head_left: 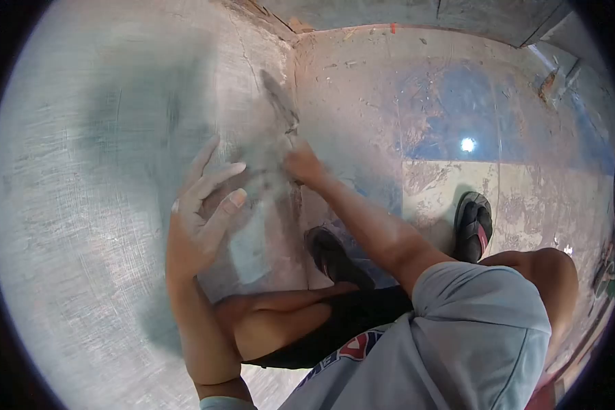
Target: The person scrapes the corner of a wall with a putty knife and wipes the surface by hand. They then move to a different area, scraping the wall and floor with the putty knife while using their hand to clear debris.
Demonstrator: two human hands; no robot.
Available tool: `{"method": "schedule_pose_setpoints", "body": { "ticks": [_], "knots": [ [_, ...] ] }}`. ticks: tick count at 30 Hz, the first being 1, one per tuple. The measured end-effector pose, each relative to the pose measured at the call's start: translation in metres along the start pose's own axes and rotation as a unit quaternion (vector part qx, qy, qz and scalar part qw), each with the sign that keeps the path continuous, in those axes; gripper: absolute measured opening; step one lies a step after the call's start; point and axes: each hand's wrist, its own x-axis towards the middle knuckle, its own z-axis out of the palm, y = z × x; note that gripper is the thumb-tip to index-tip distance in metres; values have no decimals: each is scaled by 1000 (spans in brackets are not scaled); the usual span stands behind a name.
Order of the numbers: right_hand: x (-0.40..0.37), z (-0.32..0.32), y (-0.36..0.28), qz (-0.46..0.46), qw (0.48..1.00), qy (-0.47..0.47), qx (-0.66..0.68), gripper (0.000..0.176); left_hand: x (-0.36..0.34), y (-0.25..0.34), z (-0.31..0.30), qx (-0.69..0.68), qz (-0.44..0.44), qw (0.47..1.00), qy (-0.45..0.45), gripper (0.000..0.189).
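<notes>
My right hand [303, 164] is closed around the handle end of a trowel [278, 101], its grey blade blurred and pointing up along the corner. The grip itself is mostly hidden by my fingers. On the left, my left hand [205, 212] is raised before the pale plastered wall [109, 198], with its fingers bent but apart and nothing between them. Pale dust coats those fingers. A crack runs down the wall near its upper corner, close to the blade.
Blue and cream painted floor [444, 116] meets the wall at the corner, with crumbs and scrapes across it. My feet in dark sandals [473, 222] stand on this floor. A grey panel [417, 15] borders the far edge. Several items lie at the right edge.
</notes>
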Motion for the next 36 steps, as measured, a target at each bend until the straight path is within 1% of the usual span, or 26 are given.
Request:
{"method": "schedule_pose_setpoints", "body": {
  "ticks": [1, 2, 3, 6, 7, 8, 9, 10, 11, 13, 14, 17, 18, 21, 22, 24, 25, 26, 27, 28, 29, 31, 32, 34, 35, 36],
  "knots": [
    [1, 10, -5, 173, 982, -26, 75, 28, 0, 0, -1, -11, 12, 1000, 1, 33],
    [4, 10, -4, 172, 982, -29, 77, 28, 0, 1, -3, -21, 24, 999, 2, 33],
    [7, 7, -1, 208, 964, -57, 156, 27, -2, 1, -3, -22, 19, 1000, 5, 33],
    [6, 9, 0, 242, 947, -67, 202, 26, 1, 3, -1, 24, -16, 1000, -4, 33],
    [-4, 17, 11, 67, 983, -146, -94, 24, 0, 2, -1, 24, -15, 1000, -6, 33],
    [-9, 26, 21, -117, 895, -206, -378, 22, 0, 1, 0, 19, -7, 1000, -10, 33],
    [-6, 34, 17, -54, 954, -101, -276, 22, -1, 1, -1, 14, -1, 1000, -14, 33],
    [-3, 40, 14, -17, 989, 16, -149, 22, -1, 2, -2, 14, -1, 1000, -12, 33],
    [-5, 29, 20, 55, 986, -88, -129, 34, 0, 4, -2, 3, -13, 1000, -3, 33],
    [-5, 17, 6, 127, 969, -184, -105, 48, 1, -2, -2, 17, -3, 1000, 2, 34],
    [-12, 31, 19, 112, 975, -159, -109, 48, 1, -2, -1, 17, -2, 1000, 1, 34],
    [-24, 81, 83, 86, 962, -160, -204, 45, -3, -1, -3, 27, -4, 1000, -14, 34],
    [-18, 64, 73, 77, 973, -178, -126, 40, -4, -1, -4, 20, -5, 1000, -7, 34],
    [-18, 47, 42, 7, 951, -186, -246, 28, -1, 0, -3, 5, -7, 1000, 1, 35],
    [-21, 53, 44, -12, 976, -92, -195, 21, -1, 3, -3, 22, -19, 999, -13, 35],
    [-23, 53, 42, -33, 989, 3, -144, 16, -2, 5, -3, 37, -29, 999, -24, 35],
    [-19, 44, 31, -38, 962, -132, -237, 18, -2, 2, -3, 14, -18, 1000, -12, 34],
    [-19, 38, 17, 57, 988, -118, -83, 21, -1, 0, -2, -8, -9, 1000, -1, 34],
    [-16, 27, -5, 143, 984, -75, 75, 26, -1, 1, -2, -7, -7, 1000, -3, 34],
    [-18, 33, 11, 142, 984, -72, 76, 26, -1, 1, -3, 7, -10, 1000, -11, 34],
    [-27, 39, 34, 57, 992, -84, -73, 24, -2, 2, -4, 20, -16, 999, -19, 34],
    [-10, 21, 14, 157, 982, -102, -30, 22, 0, 1, -5, 6, -17, 1000, -16, 34],
    [-1, 6, 0, 158, 982, -101, -32, 22, 0, 1, -4, -8, -22, 1000, -15, 34],
    [14, -11, -12, 55, 991, -111, -43, 26, -2, 3, -2, 15, -14, 999, -25, 34],
    [14, 10, 21, -84, 992, -27, -94, 18, -3, 5, -2, 39, -7, 999, -32, 34],
    [18, 19, 42, -89, 992, -27, -88, 18, -4, 6, -4, 4, -25, 999, -39, 34]
  ]
}}
